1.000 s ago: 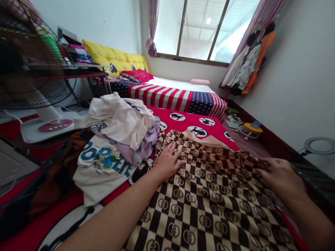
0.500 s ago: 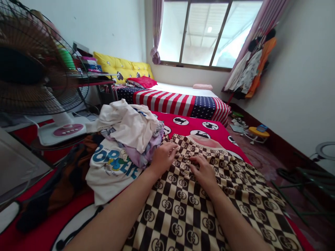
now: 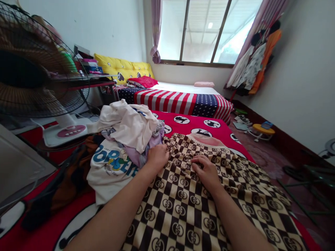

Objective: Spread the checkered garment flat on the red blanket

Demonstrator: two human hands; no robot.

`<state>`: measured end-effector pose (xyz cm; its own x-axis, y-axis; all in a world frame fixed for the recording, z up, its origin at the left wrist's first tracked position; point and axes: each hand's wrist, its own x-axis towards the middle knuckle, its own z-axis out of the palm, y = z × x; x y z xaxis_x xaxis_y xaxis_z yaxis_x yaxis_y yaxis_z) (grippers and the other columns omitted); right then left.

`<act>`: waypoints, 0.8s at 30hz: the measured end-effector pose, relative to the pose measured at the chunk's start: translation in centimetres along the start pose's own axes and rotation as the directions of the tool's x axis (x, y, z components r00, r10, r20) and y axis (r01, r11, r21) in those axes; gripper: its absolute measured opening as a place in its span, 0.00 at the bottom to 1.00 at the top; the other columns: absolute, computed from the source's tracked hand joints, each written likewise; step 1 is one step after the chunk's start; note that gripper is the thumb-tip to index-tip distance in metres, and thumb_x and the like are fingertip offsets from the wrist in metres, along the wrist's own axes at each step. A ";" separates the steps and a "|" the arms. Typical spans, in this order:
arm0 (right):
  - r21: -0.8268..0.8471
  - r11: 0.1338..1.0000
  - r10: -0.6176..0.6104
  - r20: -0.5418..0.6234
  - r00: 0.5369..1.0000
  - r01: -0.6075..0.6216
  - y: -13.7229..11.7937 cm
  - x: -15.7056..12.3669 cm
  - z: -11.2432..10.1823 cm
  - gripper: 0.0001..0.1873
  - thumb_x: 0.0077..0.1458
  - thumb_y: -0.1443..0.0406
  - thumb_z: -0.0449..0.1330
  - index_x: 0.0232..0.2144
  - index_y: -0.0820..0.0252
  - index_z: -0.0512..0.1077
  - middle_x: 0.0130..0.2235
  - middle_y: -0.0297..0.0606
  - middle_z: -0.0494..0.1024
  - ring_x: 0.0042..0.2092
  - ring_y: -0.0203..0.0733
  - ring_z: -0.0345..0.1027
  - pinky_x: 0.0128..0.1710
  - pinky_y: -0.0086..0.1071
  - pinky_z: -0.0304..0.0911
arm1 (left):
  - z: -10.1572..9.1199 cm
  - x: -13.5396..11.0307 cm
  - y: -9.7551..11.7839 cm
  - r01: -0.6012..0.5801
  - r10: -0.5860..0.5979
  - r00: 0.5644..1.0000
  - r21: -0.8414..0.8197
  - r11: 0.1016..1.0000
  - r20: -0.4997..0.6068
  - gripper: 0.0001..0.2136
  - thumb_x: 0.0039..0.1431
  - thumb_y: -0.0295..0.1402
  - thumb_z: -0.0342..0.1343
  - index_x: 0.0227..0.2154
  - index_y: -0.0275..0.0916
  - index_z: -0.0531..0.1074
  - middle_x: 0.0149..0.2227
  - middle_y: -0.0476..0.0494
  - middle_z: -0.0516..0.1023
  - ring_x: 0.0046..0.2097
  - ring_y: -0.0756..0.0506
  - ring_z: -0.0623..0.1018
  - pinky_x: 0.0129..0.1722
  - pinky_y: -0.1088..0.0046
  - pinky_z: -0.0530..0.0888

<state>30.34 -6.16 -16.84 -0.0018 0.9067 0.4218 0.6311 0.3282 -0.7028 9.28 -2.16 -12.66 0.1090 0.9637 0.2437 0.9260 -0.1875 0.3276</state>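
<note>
A brown and cream checkered garment lies spread over a red mattress in front of me. My left hand grips its far left edge, right beside a heap of clothes. My right hand presses on the cloth near its top, fingers curled and pinching a fold. A white printed T-shirt lies at the front of the heap, just left of my left forearm.
A standing fan spins at the left. Behind the red mattress lies another with a stars-and-stripes cover and yellow cushions. Clothes hang by the window; a small yellow stool and a green metal frame stand on the floor at right.
My right hand came in from the garment's right edge to its top middle, folding cloth inward. My left hand closed from flat to gripping the left edge.
</note>
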 end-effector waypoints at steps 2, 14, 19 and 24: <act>0.062 0.998 0.019 -0.053 0.998 -0.016 -0.4 0.0 -0.1 0.09 0.54 0.60 0.59 0.34 0.57 0.76 0.40 0.39 0.76 0.40 0.43 0.70 0.43 0.37 0.64 | -0.2 -0.3 0.8 -0.137 0.122 0.986 -0.127 0.983 -0.118 0.04 0.57 0.31 0.53 0.31 0.38 0.72 0.35 0.41 0.77 0.39 0.41 0.77 0.39 0.67 0.72; 0.667 0.687 0.359 0.033 0.933 -0.288 -1.8 -0.1 -0.9 0.14 0.49 0.54 0.65 0.33 0.58 0.75 0.30 0.32 0.76 0.27 0.36 0.65 0.23 0.28 0.59 | -0.1 -2.8 4.7 -0.349 0.358 0.931 -0.484 0.802 -0.078 0.08 0.58 0.39 0.57 0.32 0.40 0.77 0.32 0.47 0.79 0.35 0.47 0.77 0.35 0.73 0.71; 0.845 0.466 0.428 0.045 0.903 -0.263 -1.5 0.1 -0.7 0.14 0.46 0.56 0.65 0.35 0.55 0.75 0.34 0.34 0.79 0.33 0.41 0.71 0.29 0.31 0.66 | -0.6 -2.0 4.3 -0.117 0.202 0.978 -0.681 0.723 0.046 0.20 0.56 0.49 0.57 0.43 0.38 0.76 0.38 0.42 0.80 0.36 0.45 0.79 0.37 0.71 0.74; 0.759 0.573 0.233 0.211 0.949 -0.309 -1.7 -0.4 -0.4 0.12 0.55 0.56 0.59 0.39 0.53 0.75 0.43 0.39 0.79 0.44 0.48 0.73 0.41 0.38 0.70 | -0.3 -2.6 4.8 -0.161 0.309 0.949 -0.760 0.629 0.055 0.37 0.41 0.43 0.69 0.55 0.39 0.66 0.49 0.40 0.77 0.49 0.40 0.77 0.48 0.66 0.74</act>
<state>29.54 -7.22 -15.60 -0.0181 0.9931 0.1161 -0.2263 0.1090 -0.9679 13.27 -5.66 -11.45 0.4099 0.8674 0.2821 0.2902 -0.4173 0.8612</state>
